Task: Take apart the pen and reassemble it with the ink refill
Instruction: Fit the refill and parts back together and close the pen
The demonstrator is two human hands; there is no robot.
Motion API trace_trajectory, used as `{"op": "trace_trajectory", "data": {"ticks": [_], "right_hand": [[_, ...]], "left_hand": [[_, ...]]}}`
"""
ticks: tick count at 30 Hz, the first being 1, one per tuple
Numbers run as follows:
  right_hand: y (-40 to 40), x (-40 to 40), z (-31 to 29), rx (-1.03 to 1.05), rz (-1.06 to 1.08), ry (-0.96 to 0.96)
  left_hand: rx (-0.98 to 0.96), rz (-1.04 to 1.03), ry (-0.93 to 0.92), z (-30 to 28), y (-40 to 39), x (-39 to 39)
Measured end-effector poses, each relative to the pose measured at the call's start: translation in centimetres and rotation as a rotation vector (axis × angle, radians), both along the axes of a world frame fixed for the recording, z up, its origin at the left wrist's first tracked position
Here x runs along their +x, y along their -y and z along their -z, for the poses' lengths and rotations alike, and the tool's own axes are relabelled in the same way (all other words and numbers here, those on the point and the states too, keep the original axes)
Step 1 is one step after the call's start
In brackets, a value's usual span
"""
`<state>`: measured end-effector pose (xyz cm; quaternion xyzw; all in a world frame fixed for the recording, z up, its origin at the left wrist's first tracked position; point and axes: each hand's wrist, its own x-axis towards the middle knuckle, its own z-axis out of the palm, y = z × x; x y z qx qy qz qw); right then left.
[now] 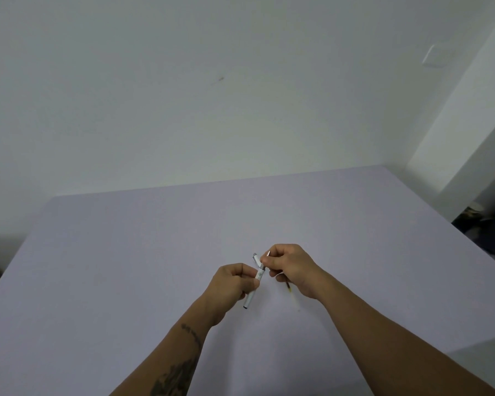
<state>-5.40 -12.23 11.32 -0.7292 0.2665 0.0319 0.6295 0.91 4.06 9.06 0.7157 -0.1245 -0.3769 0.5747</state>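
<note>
A white pen (253, 284) is held above the lavender table (126, 252), tilted, its lower end pointing toward me. My left hand (231, 284) grips the pen's barrel near the middle. My right hand (290, 267) pinches the pen's upper end, where a white cap and a metal piece show. A thin ink refill (289, 287) with a yellowish end sticks out below my right hand, tucked in its fingers. Part of the pen is hidden by my fingers.
The table runs back to a plain white wall (212, 81). Dark clutter (475, 221) lies on the floor past the table's right edge. A white wall corner (469, 124) stands at the right.
</note>
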Motion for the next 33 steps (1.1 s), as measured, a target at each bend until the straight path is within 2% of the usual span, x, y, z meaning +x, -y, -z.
{"op": "trace_trajectory", "data": {"ticks": [8,12,14,26,31,33], "right_hand": [[-0.3,-0.3,0.1,-0.049,-0.005,-0.002],[0.1,-0.7,-0.1,0.146,-0.024,0.005],[0.3,-0.8,-0.1,0.173,-0.027,0.015],[-0.6,-0.7,0.2,0.022,0.020,-0.001],[-0.3,-1.0,-0.4,0.217,-0.005,0.000],[-0.2,-1.1,-0.4,0.214,-0.018,0.002]], "left_hand": [[-0.005,0.004,-0.011,0.1,-0.1,-0.3],[0.000,-0.008,-0.019,0.1,-0.1,-0.2],[0.003,-0.008,-0.019,0.1,-0.1,-0.2],[-0.001,0.007,-0.021,0.4,-0.3,-0.6],[-0.024,-0.018,-0.045,0.1,-0.4,-0.4],[-0.026,-0.024,-0.047,0.1,-0.6,-0.2]]}}
